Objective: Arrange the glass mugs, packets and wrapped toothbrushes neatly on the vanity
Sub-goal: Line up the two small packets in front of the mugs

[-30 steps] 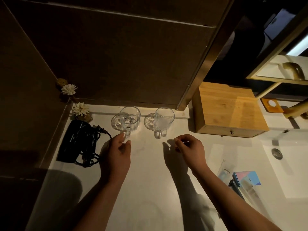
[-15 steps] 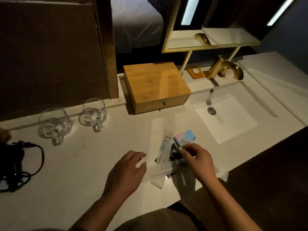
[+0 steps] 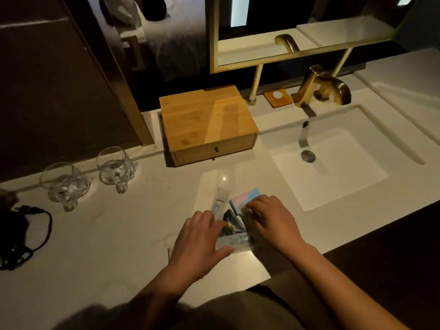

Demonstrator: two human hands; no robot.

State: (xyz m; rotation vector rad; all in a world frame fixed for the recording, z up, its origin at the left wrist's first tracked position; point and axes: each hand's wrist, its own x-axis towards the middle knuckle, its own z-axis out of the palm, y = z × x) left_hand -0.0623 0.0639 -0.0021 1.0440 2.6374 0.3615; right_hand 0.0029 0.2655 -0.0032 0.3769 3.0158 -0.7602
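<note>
Two glass mugs, one at the left (image 3: 65, 186) and one to its right (image 3: 115, 169), stand side by side near the back wall on the white vanity (image 3: 119, 234). In front of the sink lies a small pile: a pink-and-blue packet (image 3: 245, 196), a dark packet (image 3: 232, 220), one wrapped toothbrush (image 3: 220, 198) lying diagonally and another wrapped toothbrush (image 3: 235, 242) lying crosswise. My left hand (image 3: 202, 244) pinches the left end of the crosswise toothbrush between thumb and fingers. My right hand (image 3: 271, 222) covers the packets with bent, blurred fingers; its grip is hidden.
A wooden drawer box (image 3: 207, 120) stands at the back. The sink basin (image 3: 333, 167) with a brass faucet (image 3: 326, 89) is to the right. A black hair dryer with its cord (image 3: 16, 234) lies at the far left. A small soap dish (image 3: 277, 97) sits by the faucet.
My view swung right, away from the mugs. Both hands left the mugs and came down onto the pile of packets and toothbrushes, then drew closer together over it.
</note>
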